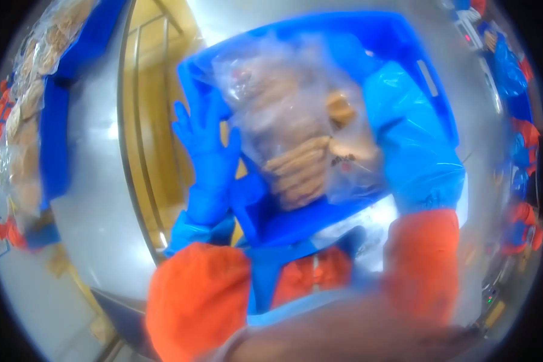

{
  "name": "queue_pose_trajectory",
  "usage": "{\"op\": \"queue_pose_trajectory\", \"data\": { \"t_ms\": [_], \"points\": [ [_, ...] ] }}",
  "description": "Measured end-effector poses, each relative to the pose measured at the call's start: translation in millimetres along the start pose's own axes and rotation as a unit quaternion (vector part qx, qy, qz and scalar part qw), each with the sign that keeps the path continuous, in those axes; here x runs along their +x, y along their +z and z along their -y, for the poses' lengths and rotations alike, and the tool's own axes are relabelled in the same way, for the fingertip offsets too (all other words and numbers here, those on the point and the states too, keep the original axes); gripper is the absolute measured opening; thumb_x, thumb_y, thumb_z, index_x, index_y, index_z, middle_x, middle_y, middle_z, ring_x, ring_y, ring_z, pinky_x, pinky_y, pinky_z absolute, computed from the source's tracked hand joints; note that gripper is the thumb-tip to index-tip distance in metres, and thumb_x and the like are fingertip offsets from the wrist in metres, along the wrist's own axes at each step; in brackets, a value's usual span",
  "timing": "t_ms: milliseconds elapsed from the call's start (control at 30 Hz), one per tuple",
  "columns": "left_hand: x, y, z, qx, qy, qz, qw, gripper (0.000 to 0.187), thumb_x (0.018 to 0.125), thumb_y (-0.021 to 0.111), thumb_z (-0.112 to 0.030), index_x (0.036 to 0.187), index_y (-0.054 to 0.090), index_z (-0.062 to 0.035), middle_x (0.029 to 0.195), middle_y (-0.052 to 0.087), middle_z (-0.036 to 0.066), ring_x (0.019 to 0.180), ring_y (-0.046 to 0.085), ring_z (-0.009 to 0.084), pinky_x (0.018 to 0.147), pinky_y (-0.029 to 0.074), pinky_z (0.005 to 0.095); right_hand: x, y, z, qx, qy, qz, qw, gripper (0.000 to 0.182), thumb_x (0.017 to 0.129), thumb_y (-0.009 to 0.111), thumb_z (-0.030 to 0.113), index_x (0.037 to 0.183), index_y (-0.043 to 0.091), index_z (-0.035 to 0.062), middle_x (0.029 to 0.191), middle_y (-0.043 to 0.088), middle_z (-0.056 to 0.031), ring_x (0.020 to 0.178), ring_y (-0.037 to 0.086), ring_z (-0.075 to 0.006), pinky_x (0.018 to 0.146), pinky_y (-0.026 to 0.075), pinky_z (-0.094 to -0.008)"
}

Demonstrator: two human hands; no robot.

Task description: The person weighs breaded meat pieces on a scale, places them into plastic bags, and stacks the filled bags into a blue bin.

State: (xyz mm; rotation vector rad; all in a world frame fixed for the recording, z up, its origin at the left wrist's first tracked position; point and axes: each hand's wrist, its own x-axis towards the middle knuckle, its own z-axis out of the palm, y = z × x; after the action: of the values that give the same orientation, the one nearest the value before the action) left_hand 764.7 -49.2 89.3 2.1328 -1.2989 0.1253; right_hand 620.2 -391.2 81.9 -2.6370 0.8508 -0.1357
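a: where's the clear bag?

b: in the blue crate, filling most of it. can't tell if it's one bag or two.

a: orientation?

b: long axis looks roughly near-far, far end leaning left in view. tan pieces inside run crosswise at the near end, side by side, right ends slightly higher in view.

a: left hand?

b: gloved, fingers spread apart, pointing away from the wearer, at the crate's left side. nothing gripped. contact with the crate: can't tell.

a: right hand?

b: inside the crate, by the bag's far right edge, blurred. can't tell if it's clamped on the bag. light blue sleeve cover crosses the crate's right side.
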Motion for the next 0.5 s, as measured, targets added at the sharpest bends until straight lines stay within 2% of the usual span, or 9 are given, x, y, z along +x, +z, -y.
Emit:
{"op": "queue_pose_trajectory", "data": {
  "t_ms": [67,100,133,233,367,500],
  "points": [
    [-1,5,13,-0.095,0.004,0.012,0.995,0.061,0.077,0.062,-0.011,0.135,0.04,-0.0119,0.142,0.03,0.016,0.133,0.017,0.0416,0.107,0.018,0.0492,21,24,-36,-0.023,-0.009,-0.055,0.998,0.039,0.082,0.06,0.024,0.119,0.056,0.0131,0.113,0.059,-0.0123,0.104,0.056,-0.0246,0.088,0.043,-0.0361],
    [1,6,14,-0.094,-0.001,0.012,0.995,0.061,0.077,0.062,-0.011,0.135,0.04,-0.0119,0.142,0.03,0.016,0.133,0.017,0.0416,0.107,0.018,0.0492,22,25,-47,-0.036,-0.01,-0.086,0.996,0.038,0.082,0.06,0.023,0.119,0.056,0.0139,0.112,0.059,-0.0134,0.103,0.057,-0.025,0.087,0.044,-0.0364],
    [2,4,13,-0.109,0.001,0.019,0.994,0.062,0.077,0.062,-0.01,0.135,0.04,-0.0114,0.142,0.03,0.016,0.134,0.017,0.0409,0.108,0.018,0.049,19,26,-58,-0.032,-0.014,-0.072,0.997,0.038,0.082,0.06,0.023,0.119,0.056,0.0134,0.112,0.059,-0.0136,0.103,0.057,-0.025,0.087,0.044,-0.0363],
    [4,4,10,-0.119,0.0,0.027,0.992,0.061,0.078,0.062,-0.009,0.135,0.04,-0.01,0.142,0.03,0.015,0.135,0.016,0.0394,0.108,0.018,0.0485,-2,-3,-46,0.022,-0.024,-0.031,0.999,0.039,0.082,0.061,0.024,0.119,0.056,0.0119,0.111,0.06,-0.0141,0.102,0.057,-0.0251,0.086,0.045,-0.0358],
    [2,8,0,-0.15,-0.001,0.017,0.989,0.06,0.077,0.065,-0.01,0.133,0.042,-0.0075,0.142,0.031,0.015,0.135,0.018,0.0377,0.108,0.018,0.0471,-18,-49,-26,0.114,-0.029,-0.056,0.992,0.039,0.082,0.061,0.024,0.119,0.055,0.0098,0.109,0.06,-0.0149,0.101,0.058,-0.0251,0.086,0.045,-0.0352],
    [1,3,3,-0.129,0.01,0.018,0.991,0.057,0.076,0.066,-0.01,0.13,0.046,-0.0068,0.14,0.035,0.015,0.134,0.02,0.0373,0.107,0.021,0.046,-16,-33,11,0.302,-0.027,-0.077,0.95,0.04,0.082,0.062,0.025,0.118,0.055,0.0078,0.107,0.06,-0.0156,0.099,0.058,-0.0252,0.085,0.046,-0.0346]
  ]
}}
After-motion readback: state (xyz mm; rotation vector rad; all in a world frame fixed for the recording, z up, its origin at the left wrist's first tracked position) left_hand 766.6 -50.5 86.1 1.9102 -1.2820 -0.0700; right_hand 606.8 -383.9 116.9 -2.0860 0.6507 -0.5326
